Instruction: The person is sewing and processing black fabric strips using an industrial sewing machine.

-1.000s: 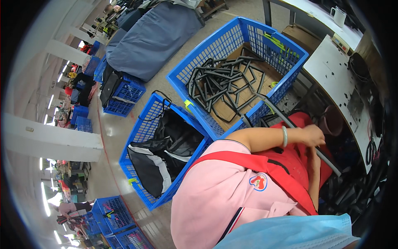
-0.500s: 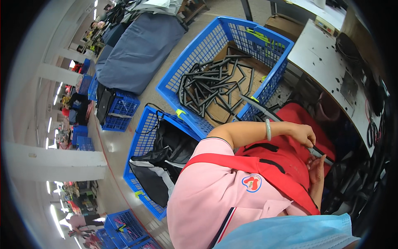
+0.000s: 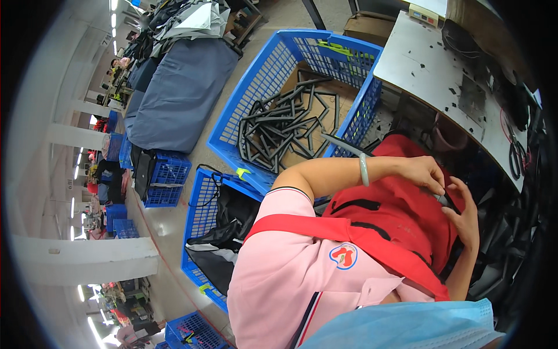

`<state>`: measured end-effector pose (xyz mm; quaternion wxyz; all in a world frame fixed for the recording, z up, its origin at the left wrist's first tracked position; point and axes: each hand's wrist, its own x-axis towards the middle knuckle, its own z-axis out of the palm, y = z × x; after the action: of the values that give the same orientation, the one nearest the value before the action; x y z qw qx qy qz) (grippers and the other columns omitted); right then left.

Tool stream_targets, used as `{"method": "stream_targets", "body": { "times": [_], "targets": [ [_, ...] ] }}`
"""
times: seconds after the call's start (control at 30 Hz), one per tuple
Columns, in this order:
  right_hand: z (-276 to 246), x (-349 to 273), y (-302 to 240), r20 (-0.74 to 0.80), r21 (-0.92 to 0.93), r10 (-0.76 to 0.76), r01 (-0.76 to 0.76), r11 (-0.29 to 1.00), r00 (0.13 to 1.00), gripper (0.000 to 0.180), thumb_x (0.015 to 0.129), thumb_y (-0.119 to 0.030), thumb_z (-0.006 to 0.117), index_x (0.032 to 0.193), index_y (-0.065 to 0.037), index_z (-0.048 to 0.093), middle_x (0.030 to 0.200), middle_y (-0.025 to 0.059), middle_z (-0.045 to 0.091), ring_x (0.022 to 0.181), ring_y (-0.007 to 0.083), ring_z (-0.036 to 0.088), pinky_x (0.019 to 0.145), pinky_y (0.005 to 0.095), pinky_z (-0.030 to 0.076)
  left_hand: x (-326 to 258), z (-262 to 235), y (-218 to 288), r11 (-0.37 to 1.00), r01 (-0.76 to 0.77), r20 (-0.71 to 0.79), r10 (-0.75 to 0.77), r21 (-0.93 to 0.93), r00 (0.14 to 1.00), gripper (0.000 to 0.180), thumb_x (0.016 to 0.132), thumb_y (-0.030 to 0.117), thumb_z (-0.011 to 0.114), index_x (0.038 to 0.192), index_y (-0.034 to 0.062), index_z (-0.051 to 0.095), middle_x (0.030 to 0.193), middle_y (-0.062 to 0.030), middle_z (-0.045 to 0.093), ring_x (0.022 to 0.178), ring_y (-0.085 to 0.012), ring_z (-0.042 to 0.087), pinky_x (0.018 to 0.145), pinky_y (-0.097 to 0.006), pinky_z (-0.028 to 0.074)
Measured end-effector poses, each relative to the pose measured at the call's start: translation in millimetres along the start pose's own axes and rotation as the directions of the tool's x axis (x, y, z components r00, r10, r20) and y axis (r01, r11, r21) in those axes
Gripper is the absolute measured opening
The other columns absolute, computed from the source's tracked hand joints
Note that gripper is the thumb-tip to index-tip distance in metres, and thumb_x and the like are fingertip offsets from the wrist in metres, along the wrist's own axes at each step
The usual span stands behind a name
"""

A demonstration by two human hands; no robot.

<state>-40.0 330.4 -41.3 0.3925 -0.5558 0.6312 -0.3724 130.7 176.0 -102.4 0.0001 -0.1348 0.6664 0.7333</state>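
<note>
A long grey strip with dark edging runs from beside the large blue basket, passes beneath my left forearm and reaches my lap. Over the red apron, my left hand has its fingers closed on the strip near its end. Facing it, my right hand curls thumb and forefinger around the same small grey and black end, though the exact contact is partly hidden. Several bent black tube-like pieces lie jumbled on cardboard inside the large blue basket, left of my hands.
A white worktable with dark scraps stands at the right. Below the large basket, a smaller blue basket holds black and grey fabric pieces. A blue-grey cover drapes a stack at upper left. Black straps crowd the right side.
My right hand has risen toward the left one, its thumb and forefinger now curled more widely. The whole view has shifted slightly, and less of the strip shows.
</note>
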Motion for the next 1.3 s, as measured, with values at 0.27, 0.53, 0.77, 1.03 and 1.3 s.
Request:
{"method": "stream_targets", "body": {
  "times": [0.27, 0.53, 0.77, 1.03, 1.3],
  "targets": [
    [-4, 17, 12, 0.098, -0.066, 0.018, -0.011, 0.998, 0.995, 0.023, 0.076, 0.000, 0.067, 0.098, 0.000, 0.064, 0.081, 0.0057, 0.065, 0.077, 0.0105, 0.059, 0.071, 0.0276, 0.047, 4, -1, 53, 0.945, 0.075, 0.104, -0.043, -0.319, 0.994, 0.017, 0.089, 0.017, 0.069, 0.090, -0.0001, 0.072, 0.077, -0.0031, 0.068, 0.070, -0.0087, 0.060, 0.065, -0.022, 0.047],
    [-66, 68, -2, 0.107, -0.667, -0.306, 0.296, 0.684, 0.946, 0.024, 0.071, -0.011, 0.068, 0.092, -0.004, 0.057, 0.082, 0.0189, 0.061, 0.082, 0.0408, 0.059, 0.068, 0.0472, 0.047, 22, -35, 97, 0.820, -0.058, -0.116, 0.149, 0.569, 0.982, 0.022, 0.091, 0.020, 0.064, 0.097, 0.0007, 0.070, 0.073, -0.0029, 0.064, 0.066, -0.0084, 0.057, 0.060, -0.026, 0.048],
    [-112, 105, -10, -0.146, -0.803, -0.349, 0.095, 0.588, 0.925, 0.029, 0.079, -0.031, 0.071, 0.096, -0.008, 0.064, 0.076, 0.0180, 0.064, 0.078, 0.0383, 0.063, 0.068, 0.0460, 0.049, 61, -48, 143, 0.544, -0.047, -0.262, 0.477, 0.838, 0.839, 0.027, 0.088, 0.025, 0.070, 0.097, 0.0004, 0.072, 0.070, -0.0094, 0.067, 0.062, -0.0130, 0.060, 0.059, -0.028, 0.047],
    [-147, 139, -22, -0.141, -0.855, -0.196, -0.020, 0.517, 0.970, 0.028, 0.076, -0.029, 0.068, 0.096, -0.008, 0.068, 0.079, 0.0198, 0.066, 0.080, 0.0386, 0.065, 0.070, 0.0469, 0.051, 108, -82, 145, 0.737, -0.092, -0.317, 0.396, 0.670, 0.862, 0.028, 0.089, 0.023, 0.067, 0.099, -0.0028, 0.071, 0.072, -0.0064, 0.068, 0.062, -0.0099, 0.057, 0.058, -0.026, 0.045],
    [-157, 158, -12, -0.151, -0.858, -0.274, 0.011, 0.513, 0.950, 0.030, 0.076, -0.032, 0.070, 0.092, -0.007, 0.071, 0.081, 0.0200, 0.067, 0.080, 0.0381, 0.066, 0.069, 0.0463, 0.052, 134, -101, 139, 0.796, -0.054, -0.379, 0.344, 0.602, 0.859, 0.030, 0.088, 0.027, 0.069, 0.099, -0.0004, 0.073, 0.072, -0.0054, 0.069, 0.058, -0.0064, 0.056, 0.054, -0.023, 0.045]
  ]
}}
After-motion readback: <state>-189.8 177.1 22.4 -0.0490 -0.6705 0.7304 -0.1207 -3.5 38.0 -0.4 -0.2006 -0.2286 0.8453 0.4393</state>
